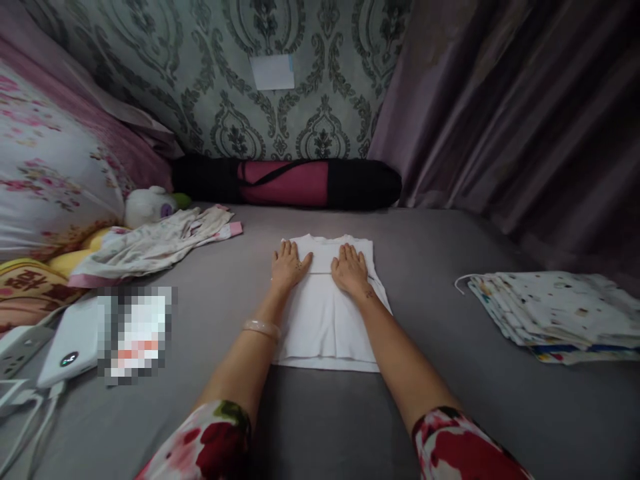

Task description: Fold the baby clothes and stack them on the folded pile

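1. A grey-covered bed (430, 267) is spreading across the lower view and bearing several things.
2. A white garment (325, 333) is lying flat near the middle, its hem facing the near side.
3. A long black-and-pink bag (285, 185) is stretching along the far edge, against the wall.
4. A printed garment (160, 243) with pink trim is sprawling loosely on the left.
5. A white device (83, 333) with a lit display is resting nearer, just beside a pixelated item (143, 323).
6. White cables (47, 427) are trailing below it.
7. Folded printed cloths (560, 307) are lying stacked on the right.
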Tool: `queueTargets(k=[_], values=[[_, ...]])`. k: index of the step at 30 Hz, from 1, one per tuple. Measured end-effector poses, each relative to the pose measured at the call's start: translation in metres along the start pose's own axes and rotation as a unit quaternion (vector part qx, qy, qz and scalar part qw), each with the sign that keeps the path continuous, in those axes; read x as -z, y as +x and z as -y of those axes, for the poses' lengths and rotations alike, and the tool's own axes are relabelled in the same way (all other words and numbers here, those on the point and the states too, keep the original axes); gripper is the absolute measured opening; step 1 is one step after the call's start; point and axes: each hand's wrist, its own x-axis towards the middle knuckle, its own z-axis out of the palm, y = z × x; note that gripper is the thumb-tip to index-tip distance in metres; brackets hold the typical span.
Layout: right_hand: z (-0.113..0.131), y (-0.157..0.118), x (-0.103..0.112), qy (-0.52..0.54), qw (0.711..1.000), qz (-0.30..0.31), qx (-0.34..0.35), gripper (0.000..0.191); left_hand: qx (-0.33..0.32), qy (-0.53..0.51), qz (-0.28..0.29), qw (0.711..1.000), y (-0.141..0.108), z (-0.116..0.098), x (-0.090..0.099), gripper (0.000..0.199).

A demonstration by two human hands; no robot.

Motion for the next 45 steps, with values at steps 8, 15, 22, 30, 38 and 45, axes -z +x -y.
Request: queueTargets(k=[8, 15, 22, 30, 38, 45], values=[[-0.006, -0.001, -0.002, 0.011, 0.995, -0.047, -0.084, 0.064, -0.086, -0.007, 0.028, 0.996, 0.008, 0.034, 0.001, 0.07], [-0.024, -0.002, 0.016, 0.024, 0.997, 0.076, -0.01, 0.072, -0.153, 0.043, -0.104, 0.982, -0.006, 0.038, 0.008, 0.056], [-0.048, -0.045, 0.024, 0.015, 0.988, 0.09, 0.126, 0.071, -0.238, 0.08, -0.081, 0.965, -0.041, 0.043, 0.019, 0.055], [-0.037, -0.105, 0.033, 0.0, 0.972, 0.115, 0.205, 0.066, -0.323, 0.037, 0.064, 0.944, -0.114, 0.018, 0.027, 0.069], [-0.037, -0.156, 0.052, 0.04, 0.94, 0.171, 0.293, 0.056, -0.335, 0.008, 0.125, 0.934, -0.146, 0.024, 0.022, 0.072], [-0.066, -0.185, 0.066, 0.068, 0.938, 0.159, 0.301, 0.051, -0.261, 0.014, 0.112, 0.959, -0.154, 0.066, 0.033, 0.068]])
